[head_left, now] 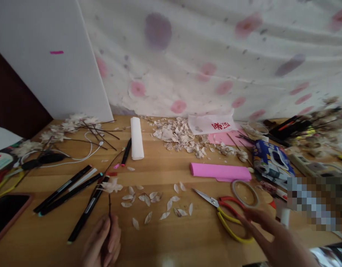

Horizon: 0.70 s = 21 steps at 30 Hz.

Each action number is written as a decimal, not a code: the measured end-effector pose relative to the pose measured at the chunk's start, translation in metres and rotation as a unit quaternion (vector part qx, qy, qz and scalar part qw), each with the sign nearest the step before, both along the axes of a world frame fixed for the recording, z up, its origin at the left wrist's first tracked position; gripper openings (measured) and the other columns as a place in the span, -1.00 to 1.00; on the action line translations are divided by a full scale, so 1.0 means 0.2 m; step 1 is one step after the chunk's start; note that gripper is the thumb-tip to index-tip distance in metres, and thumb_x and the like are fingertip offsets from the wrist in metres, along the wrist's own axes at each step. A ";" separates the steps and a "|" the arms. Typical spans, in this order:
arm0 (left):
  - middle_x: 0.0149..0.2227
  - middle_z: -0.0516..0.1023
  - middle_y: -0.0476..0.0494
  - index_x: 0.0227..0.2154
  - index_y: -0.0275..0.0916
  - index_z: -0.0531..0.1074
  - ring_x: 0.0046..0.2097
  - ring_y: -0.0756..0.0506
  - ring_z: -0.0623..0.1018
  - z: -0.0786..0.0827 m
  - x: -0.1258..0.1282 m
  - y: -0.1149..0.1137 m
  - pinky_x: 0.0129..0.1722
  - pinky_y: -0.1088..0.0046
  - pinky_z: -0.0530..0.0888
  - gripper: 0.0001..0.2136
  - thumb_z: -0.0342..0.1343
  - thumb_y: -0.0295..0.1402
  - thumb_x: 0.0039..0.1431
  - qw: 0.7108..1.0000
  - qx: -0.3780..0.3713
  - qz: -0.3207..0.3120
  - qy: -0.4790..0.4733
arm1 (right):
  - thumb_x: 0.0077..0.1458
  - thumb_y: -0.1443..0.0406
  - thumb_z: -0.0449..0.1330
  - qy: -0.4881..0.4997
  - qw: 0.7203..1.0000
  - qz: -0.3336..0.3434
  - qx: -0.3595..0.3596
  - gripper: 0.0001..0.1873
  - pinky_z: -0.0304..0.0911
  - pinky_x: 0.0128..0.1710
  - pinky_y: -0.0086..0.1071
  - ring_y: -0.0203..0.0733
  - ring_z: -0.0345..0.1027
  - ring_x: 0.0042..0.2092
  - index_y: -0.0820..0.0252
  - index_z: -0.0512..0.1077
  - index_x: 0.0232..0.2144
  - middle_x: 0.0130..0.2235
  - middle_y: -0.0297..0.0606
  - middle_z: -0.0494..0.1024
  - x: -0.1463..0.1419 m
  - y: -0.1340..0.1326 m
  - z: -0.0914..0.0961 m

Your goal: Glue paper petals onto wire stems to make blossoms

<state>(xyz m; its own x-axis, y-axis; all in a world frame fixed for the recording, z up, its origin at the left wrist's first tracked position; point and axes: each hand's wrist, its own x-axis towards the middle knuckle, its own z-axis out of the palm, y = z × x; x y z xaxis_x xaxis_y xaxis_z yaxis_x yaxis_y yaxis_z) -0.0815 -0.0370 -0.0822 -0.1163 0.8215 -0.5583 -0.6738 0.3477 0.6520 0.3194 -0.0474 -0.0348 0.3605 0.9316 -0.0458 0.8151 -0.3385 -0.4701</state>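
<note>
My left hand (103, 241) is closed around the thin dark stem of a handmade flower (112, 185) with pale petals, held upright at the lower left. At the lower right, my right hand (276, 237) has its thumb and forefinger apart beside the handles of the scissors (215, 203). These scissors lie with blades spread and have red and yellow grips. Whether the fingertips touch the red grip, I cannot tell. A roll of tape (245, 193) lies just beyond those fingertips. Loose pale petals (165, 215) are scattered on the wooden table between both hands.
Black markers (89, 211) and a phone (9, 215) lie on the left. Finished flowers (76, 124) rest behind them. A petal heap (179, 135), a white paper roll (136, 139) and pink crepe paper (221, 171) sit farther back. A blue packet (272, 159) stands right.
</note>
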 end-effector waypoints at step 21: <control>-0.67 0.18 0.21 -0.42 -0.21 0.50 -0.71 0.19 0.05 -0.03 0.00 -0.01 -0.74 0.70 0.11 -0.62 0.47 -0.05 -0.08 0.995 -0.020 0.034 -0.096 | 0.23 0.35 0.17 0.139 0.957 0.246 0.070 -0.81 0.21 -0.19 -0.24 -0.04 0.37 -0.21 0.16 0.53 -0.42 -0.30 -0.16 0.53 -1.14 0.51 -0.14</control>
<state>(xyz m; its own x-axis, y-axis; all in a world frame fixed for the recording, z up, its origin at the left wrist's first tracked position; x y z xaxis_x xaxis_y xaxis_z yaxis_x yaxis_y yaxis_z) -0.0822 -0.0382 -0.0879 -0.0594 0.7916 -0.6081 -0.8075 0.3200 0.4955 0.0910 0.0553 -0.0631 -0.1311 0.9895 0.0611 0.6960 0.1358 -0.7051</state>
